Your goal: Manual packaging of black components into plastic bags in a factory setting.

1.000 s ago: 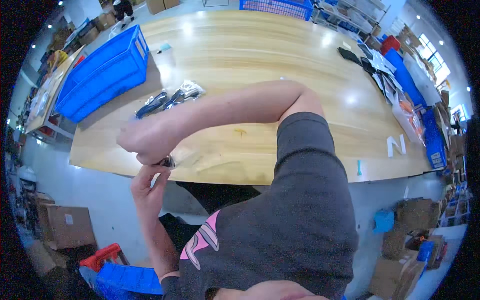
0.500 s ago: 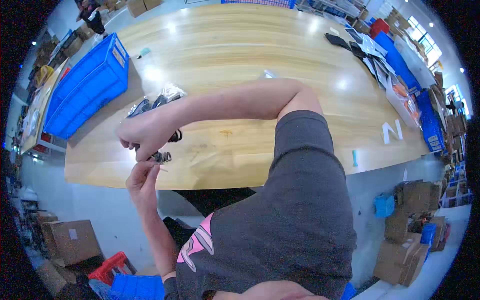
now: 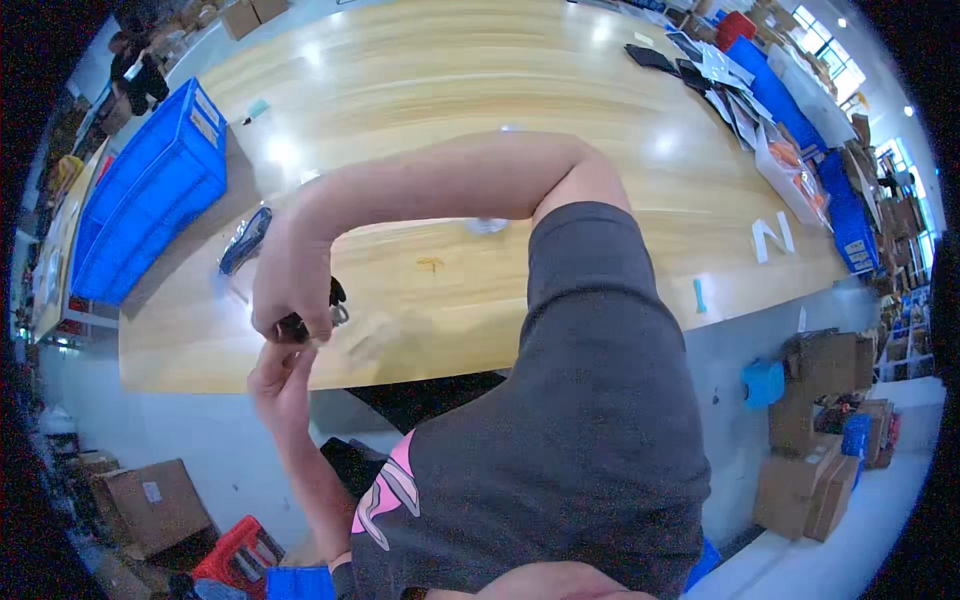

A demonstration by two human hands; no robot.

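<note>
My right arm reaches across the table to the left. My right hand [image 3: 292, 270] is curled, knuckles up, around a small black item with a shiny metal ring or clip [image 3: 338, 315]; its kind cannot be told, as my fingers hide most of it. Just below, at the table's near edge, my left hand [image 3: 282, 378] pinches with thumb and fingertips close under that item. What the pinch holds is too small to make out. Beside my right hand lies a dark blue item in a clear plastic bag [image 3: 245, 242].
A large blue crate [image 3: 150, 190] stands at the table's left side. On the wooden table [image 3: 450, 320] lie a clear plastic piece [image 3: 487, 226], white letter-shaped strips [image 3: 772, 238] and a small teal piece [image 3: 700, 295]. Packets [image 3: 725, 95] pile up at the right. Another person [image 3: 137, 70] is far left.
My right hand has drawn nearer to me and turned more downward, with the black item still in it. My left hand has shifted slightly down. The whole view has tilted a little.
</note>
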